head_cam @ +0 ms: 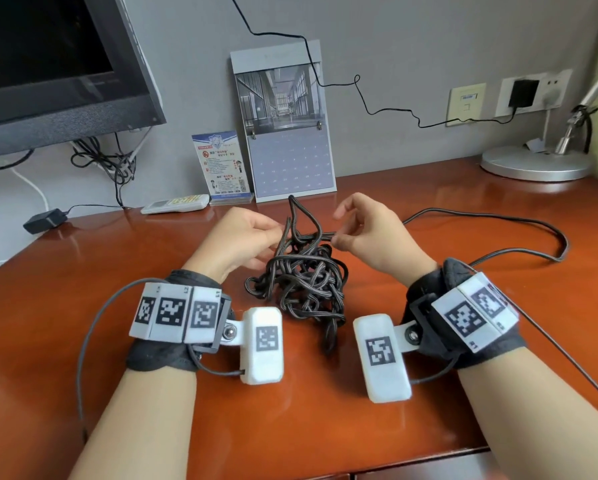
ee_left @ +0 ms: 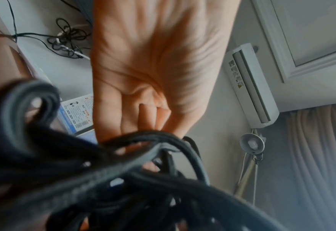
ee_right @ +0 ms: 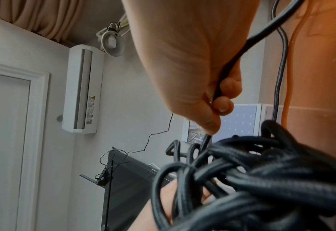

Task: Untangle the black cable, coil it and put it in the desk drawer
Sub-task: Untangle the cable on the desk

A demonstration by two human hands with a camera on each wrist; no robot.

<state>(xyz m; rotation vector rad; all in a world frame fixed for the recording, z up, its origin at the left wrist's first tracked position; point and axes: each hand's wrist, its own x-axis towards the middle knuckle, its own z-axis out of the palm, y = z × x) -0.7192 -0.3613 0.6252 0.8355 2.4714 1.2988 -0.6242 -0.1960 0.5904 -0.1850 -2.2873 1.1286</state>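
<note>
On the desk (head_cam: 325,393), the black cable (head_cam: 304,282) sits knotted between my wrists. My left hand (head_cam: 242,237) pinches a loop to steady the tangle; my right hand (head_cam: 366,233) pinches one strand, I judge to draw it free.

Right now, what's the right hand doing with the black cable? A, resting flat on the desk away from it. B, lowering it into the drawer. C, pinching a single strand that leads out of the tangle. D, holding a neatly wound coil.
C: the right hand pinches one strand of the black cable between thumb and curled fingers, while the rest sits as a knotted heap on the desk.
</note>
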